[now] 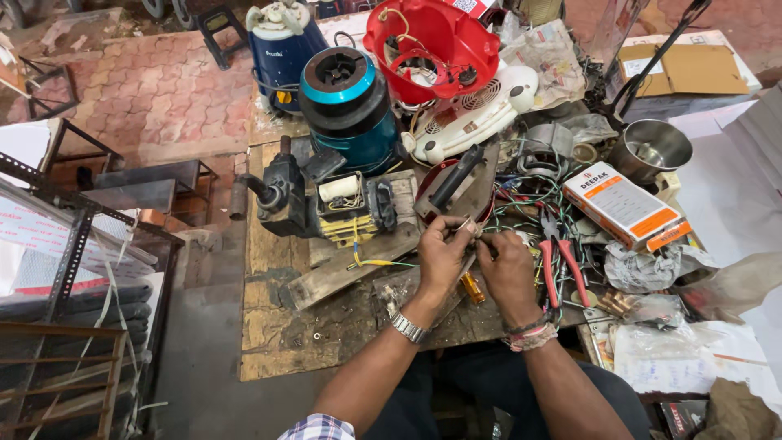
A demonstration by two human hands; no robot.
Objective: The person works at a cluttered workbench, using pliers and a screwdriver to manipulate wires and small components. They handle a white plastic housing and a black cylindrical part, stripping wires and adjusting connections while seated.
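At centre frame, the left hand (441, 254) and right hand (507, 270) meet over the cluttered workbench (277, 326), fingertips pinched narrow on thin wires (481, 231), possibly a small connector too. Red-handled pliers (560, 262) lie just right; a motor (346, 208) sits upper left of them.

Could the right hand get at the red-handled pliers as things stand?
Probably yes. The red-handled pliers lie uncovered on the bench just right of the right hand, handles toward the person; only loose wires lie around the tip. The hand is pinching a wire, so it must let go first.
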